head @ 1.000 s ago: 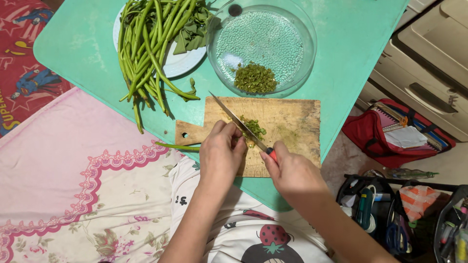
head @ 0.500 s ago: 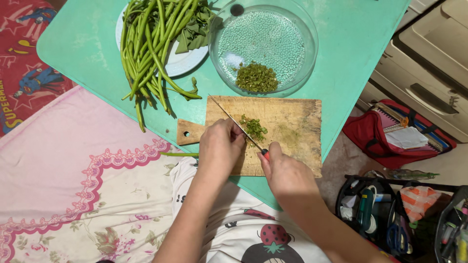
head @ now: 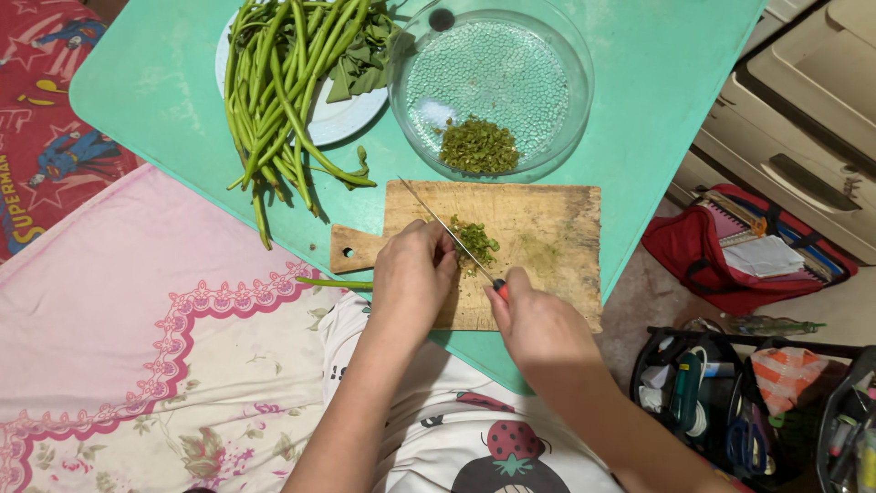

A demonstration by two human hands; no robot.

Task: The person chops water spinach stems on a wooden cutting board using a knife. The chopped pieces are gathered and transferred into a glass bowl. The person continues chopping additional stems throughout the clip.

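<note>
Your left hand [head: 412, 274] curls its fingers [head: 436, 254] down on the stem [head: 333, 284], pinning it to the board [head: 534, 245] at the desk's six o'clock edge, while your right hand [head: 538, 321] grips the knife [head: 452, 237], blade angled toward eleven o'clock beside the chopped bits [head: 474, 241].

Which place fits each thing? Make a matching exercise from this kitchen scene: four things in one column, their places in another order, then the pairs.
Things:
1. uncut long green stems
2. heap of chopped greens
3. red-handled knife
4. wooden cutting board

Places:
A. in the right hand
B. on the white plate
C. flat on the green table
D. in the clear glass bowl

Pairs: 1-B, 2-D, 3-A, 4-C
</note>
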